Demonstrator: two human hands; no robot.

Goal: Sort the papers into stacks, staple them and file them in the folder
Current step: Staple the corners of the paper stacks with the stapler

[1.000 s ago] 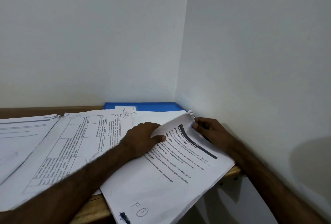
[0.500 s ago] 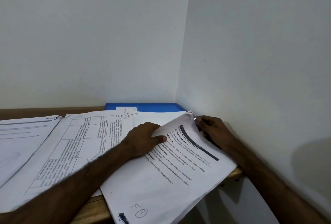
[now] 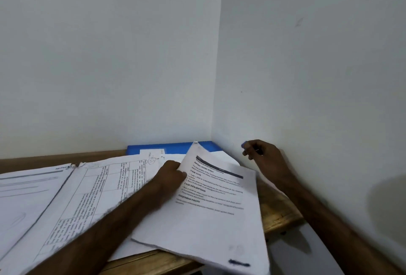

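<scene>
On wooden worktop (image 3: pixel 277 214): 3 paper stacks, 1 blue folder (image 3: pixel 173 147), 2 hands.
Far left: lined stack (image 3: pixel 26 189). Middle: table-printed stack (image 3: pixel 98 186).
Right: text-printed stack (image 3: pixel 216 213), long axis near-to-far, heading end toward wall corner, far corner overlapping folder, near end overhanging worktop front edge.
Left hand (image 3: pixel 173 173) gripping text-printed stack at left edge.
Right hand (image 3: pixel 262 156) apart from papers, near right wall, fingers curled round small blue item (image 3: pixel 244 144), too blurred to identify.
Folder flat against back wall.
</scene>
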